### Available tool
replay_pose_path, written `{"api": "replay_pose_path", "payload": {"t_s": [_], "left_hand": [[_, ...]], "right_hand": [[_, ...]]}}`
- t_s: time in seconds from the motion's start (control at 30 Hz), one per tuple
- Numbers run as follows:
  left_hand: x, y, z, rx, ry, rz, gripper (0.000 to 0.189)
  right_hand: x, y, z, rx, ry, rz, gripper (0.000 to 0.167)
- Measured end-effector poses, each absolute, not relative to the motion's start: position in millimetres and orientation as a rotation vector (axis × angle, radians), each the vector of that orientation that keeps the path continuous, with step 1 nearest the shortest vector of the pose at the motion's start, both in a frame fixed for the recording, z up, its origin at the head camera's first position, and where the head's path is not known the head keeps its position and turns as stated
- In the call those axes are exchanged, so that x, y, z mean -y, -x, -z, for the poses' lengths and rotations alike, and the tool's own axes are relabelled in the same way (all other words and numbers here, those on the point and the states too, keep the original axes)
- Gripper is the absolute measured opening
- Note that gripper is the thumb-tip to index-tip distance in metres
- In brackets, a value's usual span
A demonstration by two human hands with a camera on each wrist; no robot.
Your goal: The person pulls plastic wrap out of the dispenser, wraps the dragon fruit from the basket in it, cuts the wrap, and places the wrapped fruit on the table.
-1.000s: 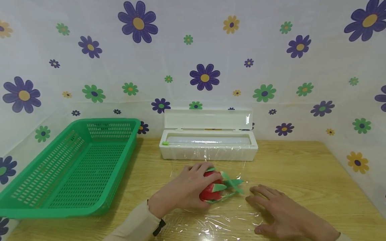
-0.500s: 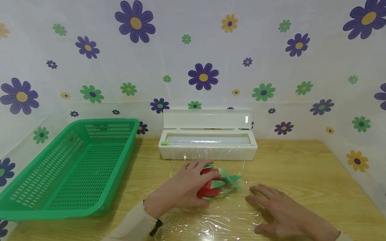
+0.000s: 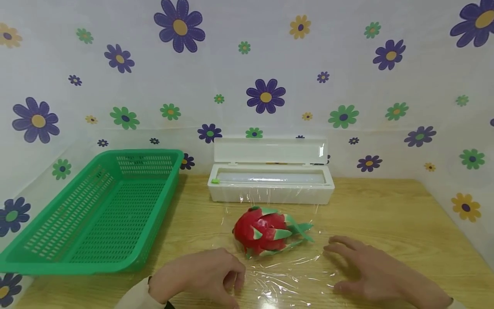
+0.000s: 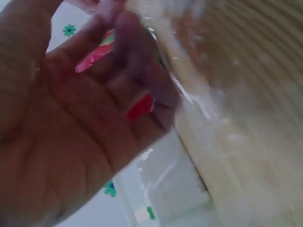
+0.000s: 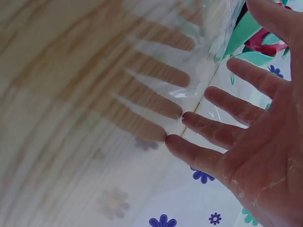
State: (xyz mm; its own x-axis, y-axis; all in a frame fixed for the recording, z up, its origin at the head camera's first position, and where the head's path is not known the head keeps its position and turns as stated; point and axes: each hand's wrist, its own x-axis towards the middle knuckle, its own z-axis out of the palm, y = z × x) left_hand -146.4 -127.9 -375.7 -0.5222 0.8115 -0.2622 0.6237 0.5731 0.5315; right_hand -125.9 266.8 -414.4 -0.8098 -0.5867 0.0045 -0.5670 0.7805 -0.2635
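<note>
Lying on clear film [image 3: 285,277] before the box [image 3: 272,195], the fruit [image 3: 262,231] looked light, firm and smooth-skinned, apt to roll; I judged its round red body the proper hold. Its green tips [image 3: 305,227] pointed right, long axis running crosswise. The 2 hands were empty: left hand [image 3: 202,274] loosely curled, right hand [image 3: 372,269] with fingers spread.

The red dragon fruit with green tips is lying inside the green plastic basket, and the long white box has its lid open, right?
Not quite: the red dragon fruit with green tips isn't inside the green plastic basket. The head view shows it on the clear plastic film over the wood-grain table. The long white box does have its lid open.
</note>
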Motion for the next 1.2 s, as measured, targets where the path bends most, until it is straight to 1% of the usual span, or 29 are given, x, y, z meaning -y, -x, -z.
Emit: {"api": "replay_pose_path", "payload": {"t_s": [0.1, 0.23, 0.3, 0.33, 0.4, 0.6, 0.8, 1.07, 1.1, 1.2], "left_hand": [[137.9, 141.5, 383.1, -2.317, -1.024, -0.432, 0.022], [145.4, 136.6, 388.5, -2.337, -0.954, -0.369, 0.024], [147.1, 134.8, 389.5, -2.347, -0.953, -0.371, 0.024], [147.8, 134.2, 389.8, -2.354, -0.966, -0.373, 0.024], [148.3, 133.6, 390.0, -2.36, -0.979, -0.39, 0.024], [146.6, 136.1, 390.4, -2.33, -0.996, -0.475, 0.021], [153.5, 142.7, 387.2, -2.313, -1.069, -0.644, 0.017], [163.9, 148.0, 368.3, -2.347, -0.997, -0.842, 0.019], [164.5, 148.1, 366.8, -2.358, -0.983, -0.856, 0.019], [165.5, 149.1, 363.9, -2.392, -0.946, -0.889, 0.02]], "right_hand": [[-266.7, 122.4, 414.2, -2.915, 1.012, 0.367, 0.059], [-262.7, 117.7, 413.2, -2.805, 1.101, 0.488, 0.025], [-259.8, 117.2, 412.6, -2.672, 1.12, 0.59, 0.013], [-258.5, 117.2, 412.1, -2.596, 1.106, 0.634, 0.01], [-256.1, 117.3, 412.9, -2.489, 1.15, 0.679, 0.008], [-252.2, 116.0, 415.5, -2.395, 1.225, 0.67, 0.012], [-251.6, 115.7, 413.5, -2.404, 1.162, 0.65, 0.015], [-247.6, 117.1, 409.6, -2.403, 1.048, 0.593, 0.021], [-247.0, 117.6, 408.8, -2.402, 1.045, 0.59, 0.02], [-246.9, 119.8, 406.3, -2.384, 1.032, 0.63, 0.006]]}}
